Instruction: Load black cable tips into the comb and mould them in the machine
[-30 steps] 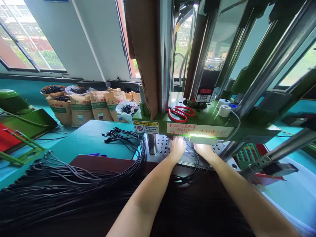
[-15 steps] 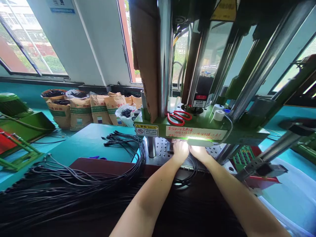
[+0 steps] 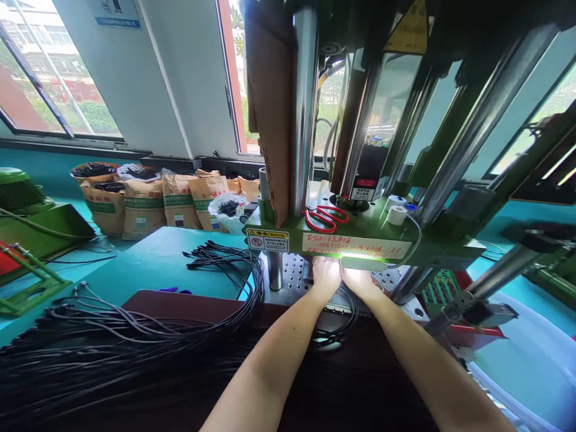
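Left hand [image 3: 327, 274] and right hand [image 3: 358, 279] are sitting side by side under the press [image 3: 296, 241], right by the lamp [image 3: 362, 263]. Can't tell what they're gripping, tbh. Black cables [image 3: 354, 309] are looping just below them over the plate's [image 3: 291, 277] front edge.

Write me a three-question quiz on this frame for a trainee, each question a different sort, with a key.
1. True or false: the left hand and the right hand are spread wide apart.
2. Multiple choice: where do the red-handled scissors lie?
A) on a window sill
B) on the green ledge above the hands
C) in a paper bag
3. Fill in the colour: the cables looping just below the hands are ___.

Key:
1. False; they are close together by the lit lamp.
2. B
3. black
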`<action>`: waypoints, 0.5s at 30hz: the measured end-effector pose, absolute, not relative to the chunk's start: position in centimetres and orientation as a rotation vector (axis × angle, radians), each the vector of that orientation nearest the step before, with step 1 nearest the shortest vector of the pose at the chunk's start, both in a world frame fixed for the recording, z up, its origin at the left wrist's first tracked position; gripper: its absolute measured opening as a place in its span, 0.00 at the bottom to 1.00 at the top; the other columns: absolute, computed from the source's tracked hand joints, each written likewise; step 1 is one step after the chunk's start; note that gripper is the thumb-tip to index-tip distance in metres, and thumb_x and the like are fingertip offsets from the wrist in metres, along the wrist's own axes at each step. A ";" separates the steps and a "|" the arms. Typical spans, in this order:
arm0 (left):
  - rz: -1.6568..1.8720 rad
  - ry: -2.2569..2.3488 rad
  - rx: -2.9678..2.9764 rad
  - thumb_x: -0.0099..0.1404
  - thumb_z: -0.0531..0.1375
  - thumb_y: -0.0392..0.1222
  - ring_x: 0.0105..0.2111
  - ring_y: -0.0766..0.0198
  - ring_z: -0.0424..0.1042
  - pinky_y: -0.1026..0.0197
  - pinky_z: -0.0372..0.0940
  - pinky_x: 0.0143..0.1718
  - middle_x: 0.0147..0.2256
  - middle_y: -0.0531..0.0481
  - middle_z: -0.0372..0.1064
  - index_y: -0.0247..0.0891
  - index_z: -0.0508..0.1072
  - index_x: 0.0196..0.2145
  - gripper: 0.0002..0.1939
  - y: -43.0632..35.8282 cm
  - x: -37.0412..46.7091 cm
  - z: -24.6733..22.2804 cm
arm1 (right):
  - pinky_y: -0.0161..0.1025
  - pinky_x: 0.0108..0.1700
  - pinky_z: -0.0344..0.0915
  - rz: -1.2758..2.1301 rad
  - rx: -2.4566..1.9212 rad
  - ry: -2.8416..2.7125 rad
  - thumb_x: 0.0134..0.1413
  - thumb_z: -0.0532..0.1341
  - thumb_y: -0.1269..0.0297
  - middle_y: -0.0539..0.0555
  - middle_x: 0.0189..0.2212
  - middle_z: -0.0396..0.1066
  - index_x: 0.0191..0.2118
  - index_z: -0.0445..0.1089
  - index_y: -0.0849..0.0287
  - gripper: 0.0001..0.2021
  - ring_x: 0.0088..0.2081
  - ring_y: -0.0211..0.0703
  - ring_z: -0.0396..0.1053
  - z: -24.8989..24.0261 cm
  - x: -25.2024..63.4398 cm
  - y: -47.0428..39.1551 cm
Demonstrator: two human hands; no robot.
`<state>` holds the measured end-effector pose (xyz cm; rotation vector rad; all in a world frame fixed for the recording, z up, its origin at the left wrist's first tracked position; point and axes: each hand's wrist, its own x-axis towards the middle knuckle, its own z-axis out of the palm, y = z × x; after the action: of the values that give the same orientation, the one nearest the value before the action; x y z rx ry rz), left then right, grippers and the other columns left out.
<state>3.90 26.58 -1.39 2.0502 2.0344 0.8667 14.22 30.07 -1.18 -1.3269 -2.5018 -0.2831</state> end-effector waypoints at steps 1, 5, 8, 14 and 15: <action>0.874 2.054 2.054 0.61 0.47 0.36 0.45 0.52 0.62 0.53 0.50 0.52 0.37 0.37 0.67 0.30 0.71 0.41 0.17 26.5 4.0 -1.3 | 0.42 0.50 0.56 -0.280 -1.318 -2.506 0.56 0.47 0.71 0.61 0.34 0.70 0.34 0.69 0.65 0.13 0.42 0.45 0.66 -1.3 14.4 30.1; 0.850 2.104 2.090 0.62 0.46 0.35 0.46 0.53 0.61 0.53 0.51 0.52 0.40 0.37 0.65 0.30 0.69 0.43 0.17 26.3 3.7 -1.5 | 0.41 0.50 0.56 -0.262 -1.260 -2.551 0.60 0.44 0.68 0.60 0.36 0.70 0.38 0.69 0.64 0.17 0.43 0.44 0.65 -1.8 15.7 30.3; 0.767 2.032 2.202 0.64 0.45 0.38 0.47 0.56 0.61 0.55 0.53 0.51 0.42 0.41 0.65 0.33 0.68 0.43 0.16 26.3 2.6 -1.7 | 0.41 0.50 0.55 -0.234 -1.203 -2.611 0.61 0.43 0.60 0.60 0.38 0.70 0.40 0.69 0.63 0.19 0.44 0.45 0.65 -1.9 16.6 30.3; 0.532 1.814 2.429 0.66 0.44 0.42 0.46 0.61 0.62 0.57 0.58 0.47 0.44 0.47 0.65 0.38 0.68 0.42 0.15 26.7 0.4 -2.4 | 0.42 0.52 0.54 -0.151 -1.151 -2.681 0.61 0.42 0.53 0.60 0.40 0.69 0.44 0.68 0.62 0.23 0.45 0.46 0.64 -1.7 16.9 30.3; 0.502 1.804 2.440 0.66 0.44 0.41 0.46 0.60 0.62 0.57 0.58 0.46 0.43 0.46 0.65 0.38 0.68 0.41 0.15 26.9 0.3 -2.5 | 0.42 0.52 0.53 -0.136 -1.153 -2.682 0.61 0.41 0.53 0.60 0.40 0.69 0.44 0.68 0.62 0.24 0.46 0.46 0.64 -1.8 16.9 30.4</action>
<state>0.29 26.89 -2.50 2.4398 1.8040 0.5023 16.87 30.39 -1.83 -1.1532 -2.6818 -0.1361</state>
